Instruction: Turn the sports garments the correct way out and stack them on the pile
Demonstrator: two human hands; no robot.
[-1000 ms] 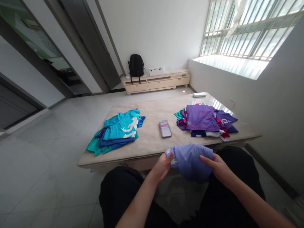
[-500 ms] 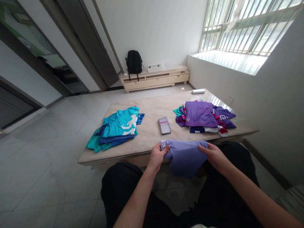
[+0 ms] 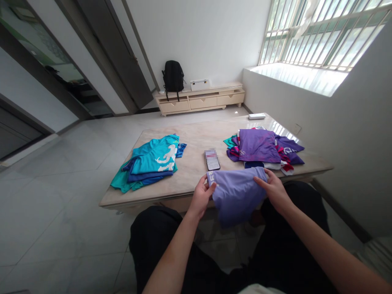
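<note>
A lavender garment (image 3: 237, 192) with a white print at its left corner hangs in front of the table's near edge; its exact kind is unclear. My left hand (image 3: 202, 195) pinches its upper left corner, thumb on top. At the upper right corner, my right hand (image 3: 275, 191) grips the cloth, with some fingers hidden behind it. Beyond the garment, a phone (image 3: 213, 163) lies on the table, partly blurred out. To the left sits a stack of folded turquoise and blue clothes (image 3: 156, 157). On the right is a pile of purple clothes (image 3: 259, 145) with red, white and navy pieces underneath.
The marble-topped table (image 3: 192, 141) spans the space before my knees. A white box-like object (image 3: 256, 116) lies at its far right corner. Against the wall, a low cabinet (image 3: 202, 102) carries a black backpack (image 3: 173, 77) and a white case (image 3: 199, 84). A barred window (image 3: 321, 36) is at the right.
Both hands have raised the garment's upper edge slightly, so more of the cloth is spread and its white print shows more. The piles on the table stay put.
</note>
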